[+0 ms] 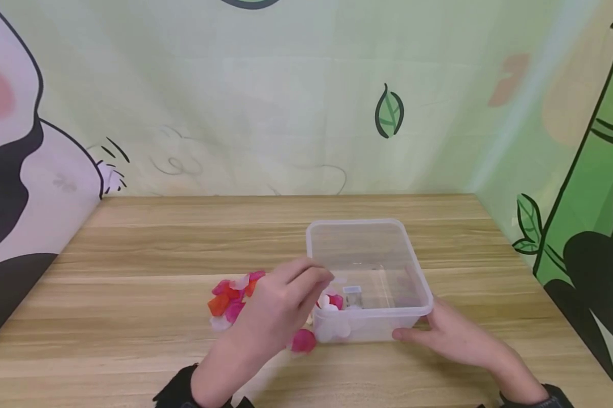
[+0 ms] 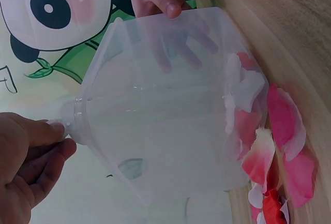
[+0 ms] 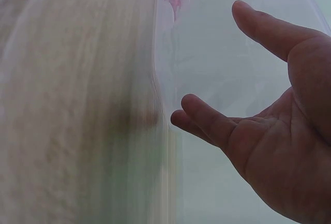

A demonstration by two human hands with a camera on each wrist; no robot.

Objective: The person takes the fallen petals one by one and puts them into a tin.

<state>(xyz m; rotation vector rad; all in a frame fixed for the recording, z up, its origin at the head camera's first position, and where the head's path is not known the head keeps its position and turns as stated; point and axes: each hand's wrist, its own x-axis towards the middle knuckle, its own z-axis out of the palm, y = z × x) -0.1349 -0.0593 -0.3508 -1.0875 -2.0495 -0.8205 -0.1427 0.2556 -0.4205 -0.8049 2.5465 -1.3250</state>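
A clear plastic box (image 1: 370,313) stands on the table, uncovered, with white and pink petals (image 1: 335,301) at its near left corner inside. My left hand (image 1: 280,303) is raised over the box's left rim. Its thumb and fingertips pinch a small pale piece that looks like a petal (image 2: 71,118), close to the rim corner in the left wrist view. Low at the box's near right corner, my right hand (image 1: 454,334) rests with thumb toward the front wall and straight, spread fingers along the right side. Those fingers (image 2: 178,48) show through the plastic.
Left of the box lies a heap of pink, orange and white petals (image 1: 229,300), partly behind my left hand. A loose magenta petal (image 1: 303,341) sits by the box's near left corner. A printed cloth wall (image 1: 296,113) rises behind the wooden table (image 1: 148,238).
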